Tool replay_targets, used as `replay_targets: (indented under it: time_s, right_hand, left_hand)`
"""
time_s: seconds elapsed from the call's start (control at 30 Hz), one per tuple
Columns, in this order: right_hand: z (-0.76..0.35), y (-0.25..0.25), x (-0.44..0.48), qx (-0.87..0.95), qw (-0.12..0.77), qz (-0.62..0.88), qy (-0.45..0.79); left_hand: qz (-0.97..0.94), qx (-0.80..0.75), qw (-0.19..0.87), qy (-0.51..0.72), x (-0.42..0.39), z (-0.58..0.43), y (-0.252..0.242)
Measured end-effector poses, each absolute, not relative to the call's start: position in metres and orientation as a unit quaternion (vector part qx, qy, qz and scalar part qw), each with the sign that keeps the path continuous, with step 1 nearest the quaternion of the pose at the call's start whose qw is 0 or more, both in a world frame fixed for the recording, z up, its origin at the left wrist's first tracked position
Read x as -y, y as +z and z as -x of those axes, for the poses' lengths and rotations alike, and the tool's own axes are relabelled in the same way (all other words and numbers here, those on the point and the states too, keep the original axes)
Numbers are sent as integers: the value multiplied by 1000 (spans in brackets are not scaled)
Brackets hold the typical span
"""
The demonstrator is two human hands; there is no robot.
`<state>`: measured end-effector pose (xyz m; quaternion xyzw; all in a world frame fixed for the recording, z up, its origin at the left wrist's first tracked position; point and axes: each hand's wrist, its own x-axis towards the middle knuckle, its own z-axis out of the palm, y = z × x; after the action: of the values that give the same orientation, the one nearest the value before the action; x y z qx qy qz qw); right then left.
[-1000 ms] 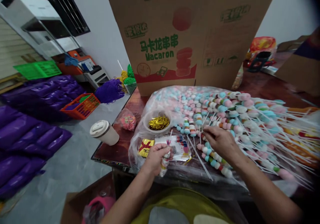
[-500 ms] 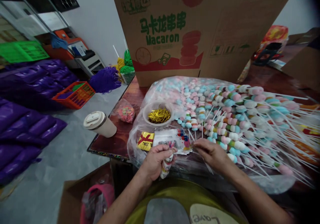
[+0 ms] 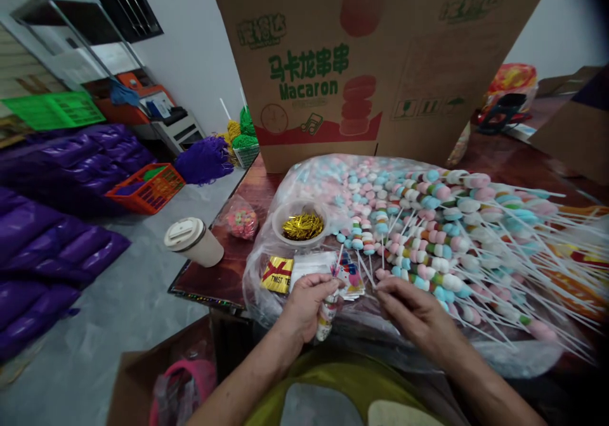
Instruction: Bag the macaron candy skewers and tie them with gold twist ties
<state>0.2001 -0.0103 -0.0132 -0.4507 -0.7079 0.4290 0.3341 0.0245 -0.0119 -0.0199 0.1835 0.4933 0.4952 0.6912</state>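
My left hand (image 3: 306, 304) is closed round a candy skewer (image 3: 326, 315) wrapped in a small clear bag, its stick poking up past my thumb. My right hand (image 3: 415, 314) lies just to its right, fingers pinched near the stick ends of the skewer pile; what it holds is too small to name. A big heap of pastel marshmallow skewers (image 3: 442, 242) lies on clear plastic across the table. A stack of small printed bags (image 3: 333, 272) sits in front of my left hand, beside a bowl of gold twist ties (image 3: 301, 225) and a twist-tie packet (image 3: 277, 274).
A large "Macaron" cardboard box (image 3: 361, 64) stands behind the pile. A lidded paper cup (image 3: 193, 241) and a small candy bag (image 3: 242, 220) sit at the table's left edge. Purple bags (image 3: 57, 223) and an orange basket (image 3: 145, 187) lie on the floor at left.
My right hand drew back from the skewer pile toward the near edge, close to my left hand. The left hand kept hold of the bagged skewer.
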Motion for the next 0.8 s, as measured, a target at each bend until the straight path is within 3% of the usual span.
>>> replay_targets:
  time_s: [0.2, 0.47, 0.6, 0.8]
  right_hand:
    - [-172, -12, 7, 752, 370, 372, 398]
    - [-166, -29, 4, 771, 259, 447, 371]
    - [-160, -41, 10, 727, 345, 481, 347]
    - [-165, -43, 23, 676, 433, 467, 372]
  left_hand:
    - [-309, -479, 679, 462, 18, -32, -22]
    - [-333, -512, 676, 412, 29, -22, -38]
    - [-250, -489, 682, 484, 27, -24, -38]
    - [-254, -436, 735, 453, 29, -22, -28]
